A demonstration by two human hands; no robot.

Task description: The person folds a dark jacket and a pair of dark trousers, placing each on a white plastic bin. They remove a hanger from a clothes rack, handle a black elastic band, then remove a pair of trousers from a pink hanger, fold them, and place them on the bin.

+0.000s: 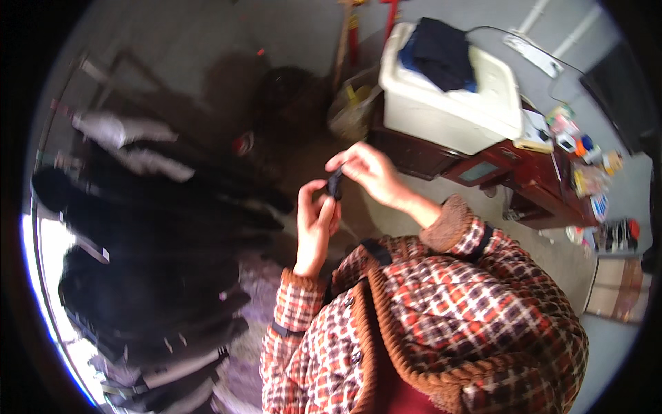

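A small dark item (335,185), seemingly cloth, is stretched between my two hands in front of my chest. My left hand (314,222) pinches its lower end between thumb and fingers. Higher up and to the right, my right hand (370,173) grips the upper end with its fingertips. The fingers cover part of the item, so its exact kind cannot be told. Both arms are in the sleeves of a checked padded jacket (439,295) with brown cuffs.
Dark garments (155,279) hang along the left side, by a bright opening. A cream plastic box (439,114) with folded dark clothes (442,54) on its lid stands on a reddish-brown wooden cabinet (543,191). A power strip (532,54) is on the wall.
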